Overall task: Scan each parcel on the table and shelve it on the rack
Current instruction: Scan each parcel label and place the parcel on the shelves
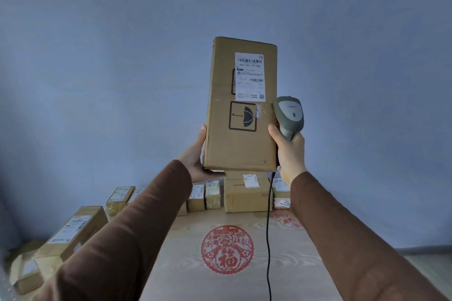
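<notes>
Cardboard, plain brown: a tall rectangular cardboard parcel (241, 105) is held upright in the air above the far edge of the light wood-grain table (244, 283), in front of a blue-grey wall (122, 56). Its facing side carries a white shipping label (249, 76) with barcodes in the upper half, a black umbrella symbol in a square frame (242, 116) below it, and a patch of clear tape at the right edge. Corners are slightly worn; no tears visible.

Left hand (195, 156) — curled round the parcel's lower left corner, thumb up the left edge, fingers under the base. Right hand (289, 151) grips the handle of a grey handheld barcode scanner (289, 115) and presses against the parcel's lower right edge; the scanner head sits just beside that edge. A black cable (269, 239) hangs from the scanner down across the table.

A red circular paper-cut emblem (227, 249) marks the table's middle. Smaller labelled cardboard boxes (245, 192) line the far edge, and a long brown carton (73, 230) lies at the left edge.
</notes>
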Demonstrator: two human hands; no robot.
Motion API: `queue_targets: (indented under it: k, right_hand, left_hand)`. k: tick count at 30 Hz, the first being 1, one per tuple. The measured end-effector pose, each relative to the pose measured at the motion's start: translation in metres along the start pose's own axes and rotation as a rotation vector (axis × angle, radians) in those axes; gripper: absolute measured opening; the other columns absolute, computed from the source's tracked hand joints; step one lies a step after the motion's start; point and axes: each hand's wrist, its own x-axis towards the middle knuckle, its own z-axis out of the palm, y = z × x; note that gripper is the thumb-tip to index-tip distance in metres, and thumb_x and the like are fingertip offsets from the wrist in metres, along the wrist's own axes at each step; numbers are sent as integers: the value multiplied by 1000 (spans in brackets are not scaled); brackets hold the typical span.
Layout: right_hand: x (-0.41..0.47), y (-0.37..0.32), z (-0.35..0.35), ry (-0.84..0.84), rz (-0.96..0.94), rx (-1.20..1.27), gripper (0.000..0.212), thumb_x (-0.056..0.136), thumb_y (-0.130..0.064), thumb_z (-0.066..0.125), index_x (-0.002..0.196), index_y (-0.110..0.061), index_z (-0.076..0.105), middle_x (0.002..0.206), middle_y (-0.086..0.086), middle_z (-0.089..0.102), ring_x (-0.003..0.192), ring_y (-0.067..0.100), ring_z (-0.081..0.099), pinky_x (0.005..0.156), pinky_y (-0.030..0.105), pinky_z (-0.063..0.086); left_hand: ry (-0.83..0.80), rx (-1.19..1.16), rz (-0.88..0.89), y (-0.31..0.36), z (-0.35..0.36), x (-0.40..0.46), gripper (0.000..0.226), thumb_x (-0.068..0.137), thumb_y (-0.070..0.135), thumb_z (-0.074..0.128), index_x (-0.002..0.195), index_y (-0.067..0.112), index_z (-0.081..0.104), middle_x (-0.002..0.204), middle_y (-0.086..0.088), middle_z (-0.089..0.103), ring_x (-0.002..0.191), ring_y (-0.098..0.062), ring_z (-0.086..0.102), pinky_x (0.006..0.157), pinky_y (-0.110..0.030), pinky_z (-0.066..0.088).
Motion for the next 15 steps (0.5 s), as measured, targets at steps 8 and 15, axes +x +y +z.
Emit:
queue_targets:
  k: [8, 15]
  right_hand:
    - [11, -24, 16, -44, -36, 66, 25, 90, -22, 79, 110, -33, 68, 100, -23, 77, 97, -6, 70, 75, 10, 54]
    - [26, -54, 34, -72, -115, 71, 32, 87, -24, 81, 116, -29, 70, 106, -13, 78, 104, 4, 71, 79, 17, 56]
  left_hand:
    - [-66, -336, 197, 19, 10, 3, 79, 80, 58, 78, 140, 9, 62, 127, -17, 72, 120, -31, 67, 108, -46, 52]
    - [-497, -443, 217, 23, 24, -8, 92, 79, 61, 81, 148, 9, 51, 146, -30, 55, 134, -54, 53, 111, -72, 39]
